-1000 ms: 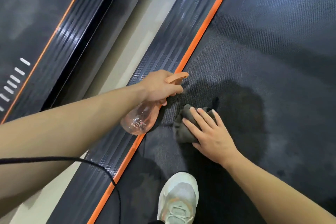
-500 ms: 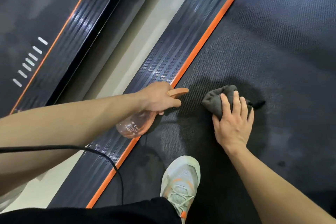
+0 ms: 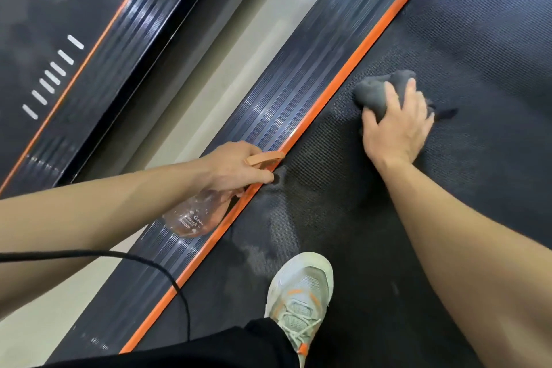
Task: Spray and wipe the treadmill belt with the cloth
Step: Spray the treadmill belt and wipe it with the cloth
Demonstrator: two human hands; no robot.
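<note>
Wiping step: right hand (image 3: 395, 125) presses cloth (image 3: 379, 91) on belt (image 3: 478, 39); left hand (image 3: 236, 167), at 8 o'clock, grips bottle (image 3: 191, 218). Next: wipe the damp patch.

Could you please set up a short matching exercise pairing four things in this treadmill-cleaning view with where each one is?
Things:
1. cloth
2. spray bottle
3. shoe
4. black cable

Places:
A. standing on the belt, at the bottom of the view
B. pressed to the belt under the right hand
C. crossing the left forearm and side rail
D. held by the left hand over the orange strip

Pairs: 1-B, 2-D, 3-A, 4-C
</note>
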